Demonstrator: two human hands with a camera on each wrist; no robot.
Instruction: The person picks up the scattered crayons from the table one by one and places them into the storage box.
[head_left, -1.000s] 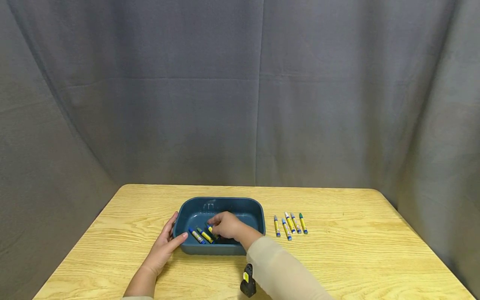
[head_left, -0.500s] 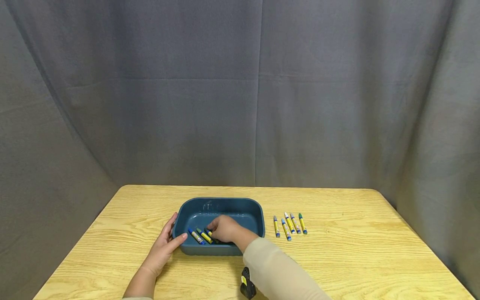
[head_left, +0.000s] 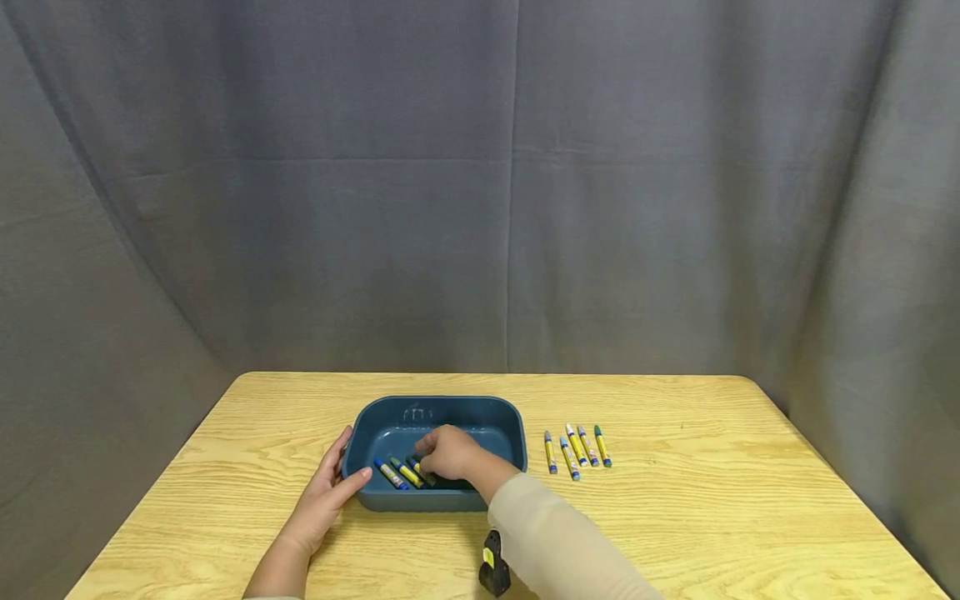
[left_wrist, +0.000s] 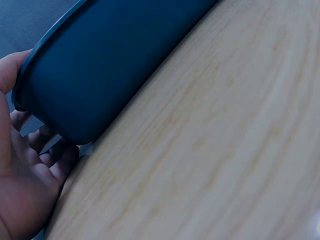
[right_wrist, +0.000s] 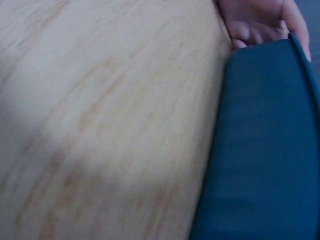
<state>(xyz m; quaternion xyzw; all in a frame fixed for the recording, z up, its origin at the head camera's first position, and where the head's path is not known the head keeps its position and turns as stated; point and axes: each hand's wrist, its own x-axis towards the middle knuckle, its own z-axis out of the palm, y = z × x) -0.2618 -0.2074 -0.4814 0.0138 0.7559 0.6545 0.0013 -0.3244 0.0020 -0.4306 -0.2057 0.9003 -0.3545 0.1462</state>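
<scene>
In the head view a dark blue rectangular tub (head_left: pixel 420 500) stands on the wooden table. My left hand (head_left: pixel 318 504) grips its left end, thumb over the rim and fingers along the outer wall. In the left wrist view that hand (left_wrist: pixel 25 170) shows the fingers bent against the tub's end. My right hand (head_left: pixel 452 454) reaches inside, its fingertips pinching the upper end of a dark-tipped crayon (head_left: pixel 425 475). Beside it lie a green-tipped crayon (head_left: pixel 407 472) and a blue-tipped crayon (head_left: pixel 390 474), slanted side by side. The right fingers are outside the right wrist view.
Right of the tub, several crayons (head_left: pixel 575 446) in yellow and blue wrappers lie on the table (head_left: pixel 712 500). A black device (head_left: pixel 493 565) is strapped at the right sleeve (head_left: pixel 555 542). Grey curtain (head_left: pixel 480 208) hangs behind and on both sides.
My right hand has brought the dark-tipped crayon down and nearer to the green-tipped one, then risen slightly, so more of the crayon shows. My left hand has stayed on the tub.
</scene>
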